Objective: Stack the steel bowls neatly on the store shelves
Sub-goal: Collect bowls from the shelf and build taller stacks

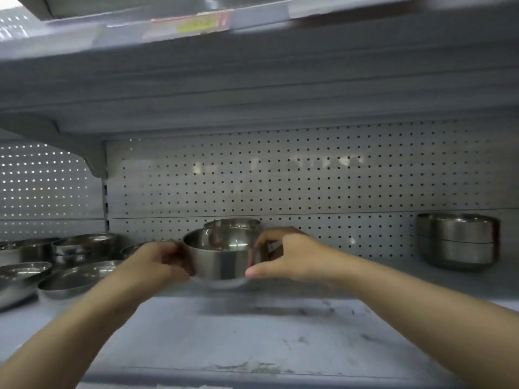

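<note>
Gripping from both sides, the two hands hold one steel bowl [220, 258] upright near the middle of the shelf [252, 332], towards its back. Left hand [157, 262] curls round the bowl's left wall, fingers wrapped to the far side; right hand [283, 255] closes on the right wall, thumb low by the base and fingers arched over the rim — so each grip is narrow and holding the bowl. Whether the bowl's base touches the shelf or sits on something pale beneath it cannot be told; a light curved edge shows just under it.

Directly behind the held bowl stands a second bowl [233, 224], its rim showing above the first, close to the pegboard back panel [309, 178]. At the right end of the shelf, well apart from the hands, sits a stack of two bowls [457, 240], nested one in the other and resting against the panel.

On the left side lies a loose group of shallower steel dishes [73, 279] — some stacked, some lying singly, several overlapping at their edges. The nearest of them lies just beside the left forearm.

Scuff marks and dark smudges streak the pale shelf surface in front of the hands. Overhead runs the underside of the upper shelf [252, 80], with a blurred yellow and red price label [196, 23] on its front edge. A bracket [84, 147] props that shelf at the left.
</note>
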Action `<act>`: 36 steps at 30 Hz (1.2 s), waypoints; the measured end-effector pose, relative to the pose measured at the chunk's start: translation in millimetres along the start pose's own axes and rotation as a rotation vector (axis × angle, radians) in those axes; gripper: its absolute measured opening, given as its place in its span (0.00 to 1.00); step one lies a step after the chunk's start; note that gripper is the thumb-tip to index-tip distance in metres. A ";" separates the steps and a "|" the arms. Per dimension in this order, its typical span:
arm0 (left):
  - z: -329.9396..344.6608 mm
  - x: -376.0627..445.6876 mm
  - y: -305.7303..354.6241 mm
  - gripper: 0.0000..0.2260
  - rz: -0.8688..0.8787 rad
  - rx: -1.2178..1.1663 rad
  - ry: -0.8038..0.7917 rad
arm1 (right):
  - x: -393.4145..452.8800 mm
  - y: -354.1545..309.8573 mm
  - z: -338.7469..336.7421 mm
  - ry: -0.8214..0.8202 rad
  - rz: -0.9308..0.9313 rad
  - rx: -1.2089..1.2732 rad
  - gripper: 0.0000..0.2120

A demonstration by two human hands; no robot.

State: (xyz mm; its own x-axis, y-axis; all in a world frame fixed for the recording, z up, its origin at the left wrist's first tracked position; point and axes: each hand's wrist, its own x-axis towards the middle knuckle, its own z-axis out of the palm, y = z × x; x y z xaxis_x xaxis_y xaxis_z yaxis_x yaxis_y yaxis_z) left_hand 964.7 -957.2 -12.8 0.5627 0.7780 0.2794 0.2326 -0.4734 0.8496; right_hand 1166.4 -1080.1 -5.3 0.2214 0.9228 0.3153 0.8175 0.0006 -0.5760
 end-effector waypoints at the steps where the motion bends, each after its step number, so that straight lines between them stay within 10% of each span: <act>1: 9.9 2.5 15.8 0.13 0.039 0.003 -0.018 | -8.1 2.6 -18.4 0.045 0.023 0.008 0.17; 19: 339.9 101.2 203.2 0.17 0.290 -0.165 -0.216 | -121.3 183.7 -247.6 0.688 0.156 0.299 0.34; 36: 409.2 130.8 187.8 0.13 0.320 0.030 -0.197 | -104.6 260.5 -241.3 0.865 0.154 0.370 0.27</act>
State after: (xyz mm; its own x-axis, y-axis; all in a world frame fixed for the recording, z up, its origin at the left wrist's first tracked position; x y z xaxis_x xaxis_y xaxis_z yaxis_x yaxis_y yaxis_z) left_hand 1406.6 -1113.4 0.3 0.7517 0.4957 0.4350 0.0420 -0.6942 0.7186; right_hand 1484.5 -1269.4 -6.3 0.7503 0.3185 0.5793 0.5591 0.1619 -0.8132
